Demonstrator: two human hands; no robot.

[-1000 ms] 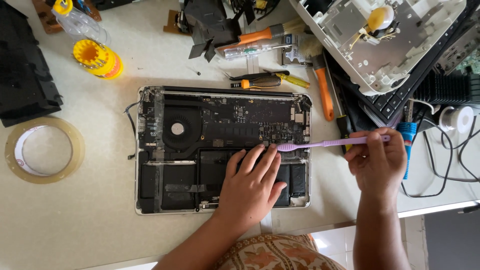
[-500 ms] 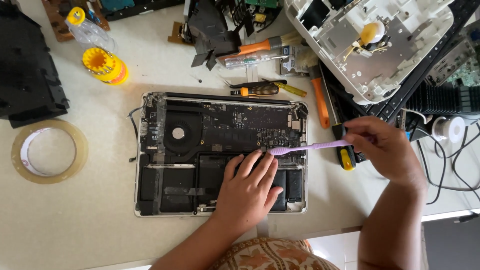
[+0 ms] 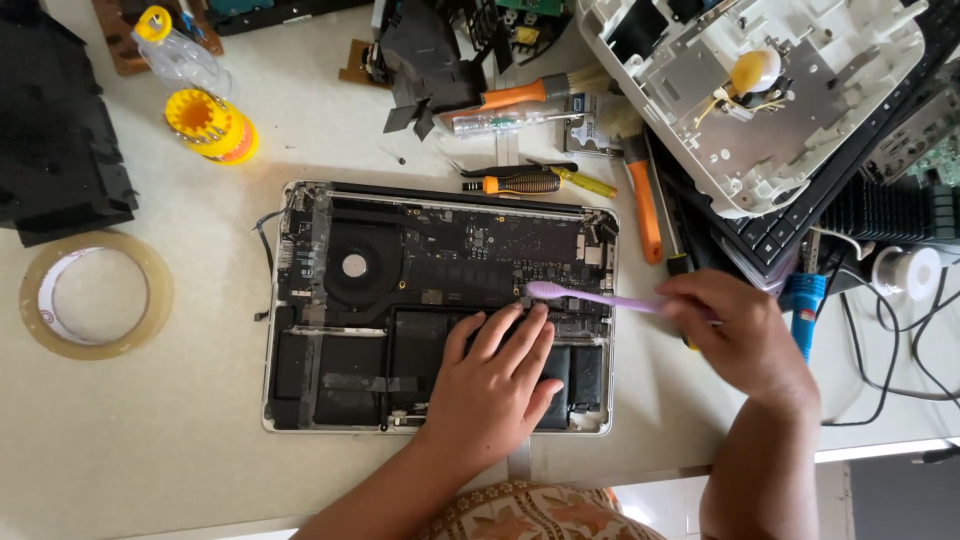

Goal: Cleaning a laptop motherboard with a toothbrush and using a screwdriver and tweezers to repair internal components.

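An opened laptop [image 3: 300,300] lies bottom-up on the pale table, its fan, circuit board and black battery cells exposed. My left hand [image 3: 495,385] rests flat on the battery cells at the lower middle, fingers spread. My right hand [image 3: 745,335] grips the handle of a purple toothbrush [image 3: 590,296] at the laptop's right edge. The brush head sits on the board just above my left fingertips.
A tape roll [image 3: 95,295] lies at the left beside a black block [image 3: 55,150]. A yellow bit holder [image 3: 210,125] stands at the upper left. Screwdrivers [image 3: 525,183], an orange-handled tool [image 3: 645,205] and a dismantled white device [image 3: 760,90] crowd the top right. Cables [image 3: 900,340] trail at the right.
My right hand has moved left toward the laptop, carrying the toothbrush head from its right edge onto the board. My left hand has stayed on the battery cells.
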